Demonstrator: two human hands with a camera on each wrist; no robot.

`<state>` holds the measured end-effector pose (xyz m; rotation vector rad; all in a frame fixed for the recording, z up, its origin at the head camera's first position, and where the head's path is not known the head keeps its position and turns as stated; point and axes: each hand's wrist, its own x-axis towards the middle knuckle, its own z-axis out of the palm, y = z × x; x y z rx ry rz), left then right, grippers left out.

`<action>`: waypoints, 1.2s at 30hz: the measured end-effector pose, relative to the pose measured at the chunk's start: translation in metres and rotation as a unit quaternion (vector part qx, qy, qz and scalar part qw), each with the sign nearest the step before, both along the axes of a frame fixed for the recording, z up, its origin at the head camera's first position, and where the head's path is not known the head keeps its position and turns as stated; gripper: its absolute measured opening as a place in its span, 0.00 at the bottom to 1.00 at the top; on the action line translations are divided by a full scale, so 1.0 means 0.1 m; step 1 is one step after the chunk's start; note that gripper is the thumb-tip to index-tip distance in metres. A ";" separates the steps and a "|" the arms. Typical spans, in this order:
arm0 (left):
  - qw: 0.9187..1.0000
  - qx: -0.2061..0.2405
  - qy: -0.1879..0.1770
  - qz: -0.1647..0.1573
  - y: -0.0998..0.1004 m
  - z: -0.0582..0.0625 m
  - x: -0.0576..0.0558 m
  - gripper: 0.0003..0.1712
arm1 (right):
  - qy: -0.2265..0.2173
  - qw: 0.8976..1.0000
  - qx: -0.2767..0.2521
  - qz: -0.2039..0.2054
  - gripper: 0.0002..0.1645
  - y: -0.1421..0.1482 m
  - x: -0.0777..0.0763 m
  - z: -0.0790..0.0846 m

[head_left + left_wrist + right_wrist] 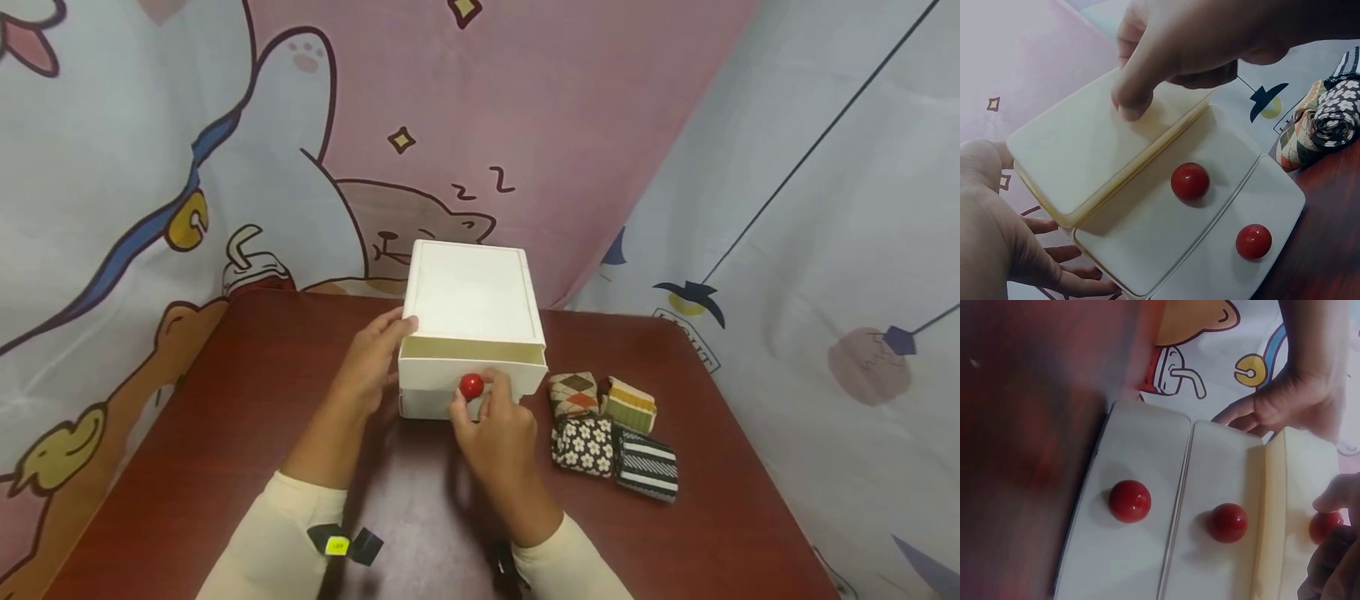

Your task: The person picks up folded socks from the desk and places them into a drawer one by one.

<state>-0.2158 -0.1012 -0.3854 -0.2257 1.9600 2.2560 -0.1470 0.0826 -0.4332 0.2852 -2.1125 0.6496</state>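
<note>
A small white drawer cabinet (476, 292) stands on the table, its top drawer (427, 373) pulled out a little way. My right hand (502, 433) pinches that drawer's round red knob (471, 386) between thumb and fingers. Against the cabinet's left side rests my left hand (367, 362), its thumb at the top edge and its fingers extended along the wall, as the left wrist view shows. The middle drawer (1141, 219) and bottom drawer (1272, 206) sit closed, each with a red knob. What lies inside the top drawer is hidden.
To the right of the cabinet lie several rolled patterned socks: argyle (573, 394), striped yellow and green (630, 406), flowered (583, 446), black and white (647, 465). A cartoon-printed cloth (562, 125) hangs behind the dark red table (225, 467).
</note>
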 end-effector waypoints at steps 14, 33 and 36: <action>1.000 0.007 0.006 -0.005 -0.05 0.00 -0.02 0.36 | -0.012 0.993 -0.088 0.081 0.21 0.00 0.34 0.00; 1.000 0.011 0.000 -0.022 -0.06 0.00 -0.04 0.36 | 0.023 0.983 -0.121 0.135 0.23 0.10 0.44 -0.14; 1.000 0.012 -0.002 -0.022 -0.07 0.02 -0.03 0.36 | 0.070 0.976 -0.137 0.155 0.22 0.18 0.45 -0.13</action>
